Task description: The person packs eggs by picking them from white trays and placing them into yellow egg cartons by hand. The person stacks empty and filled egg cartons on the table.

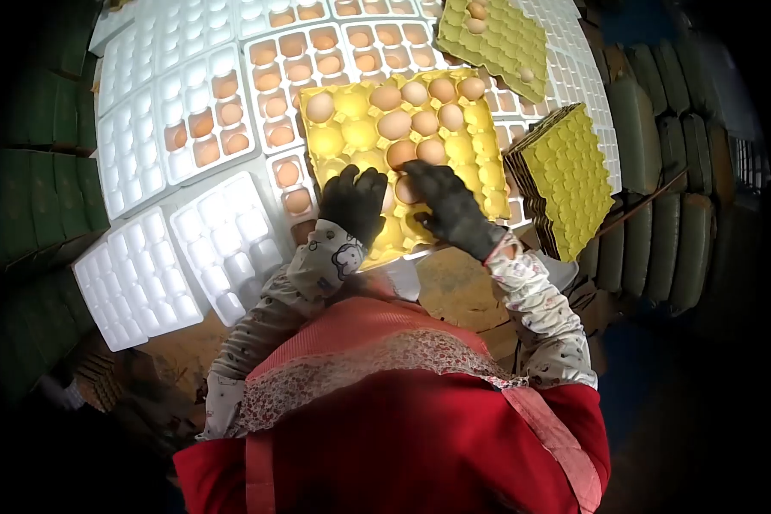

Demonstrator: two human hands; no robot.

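Note:
A yellow egg tray point(325, 141) lies in front of me, with several brown eggs in its cups, mostly at the back and centre. Both my hands wear dark gloves. My left hand point(351, 203) is over the tray's near left part, fingers bent down and close together; whatever they hold is hidden. An egg point(388, 199) shows partly beside its thumb side. My right hand point(448, 208) reaches in from the right, its thumb and fingers curved around a brown egg point(406, 190) low in the tray. Other eggs point(431, 152) sit just beyond its fingertips.
White trays point(206, 128) spread beneath and behind, some cups holding eggs. Two white trays point(227, 244) lie at the near left. A stack of yellow egg trays point(565, 180) leans at the right. Another yellow tray point(497, 47) with a few eggs rests at the back right.

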